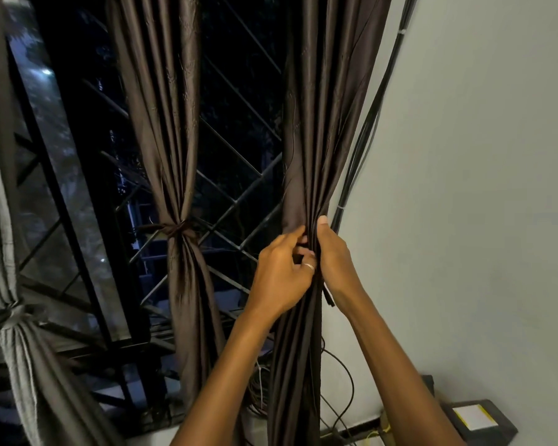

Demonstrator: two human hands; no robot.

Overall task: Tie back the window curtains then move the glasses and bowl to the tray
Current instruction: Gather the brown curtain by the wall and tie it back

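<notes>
Where the right curtain hangs against the wall, both hands bunch it at mid-height: left hand closed on the folds from the window side, right hand clamped on the wall-side edge, thumb up. Cables run just beside that edge, little room. Middle curtain & left curtain already tied w/ bands. Window grille shows between them.

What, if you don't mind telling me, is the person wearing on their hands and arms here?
Both forearms are bare as far as the frame shows, with no sleeves, watch or bracelet visible. The left hand wears one thin, light-coloured ring on a finger. The right hand shows no jewellery, and neither hand is gloved.
</notes>
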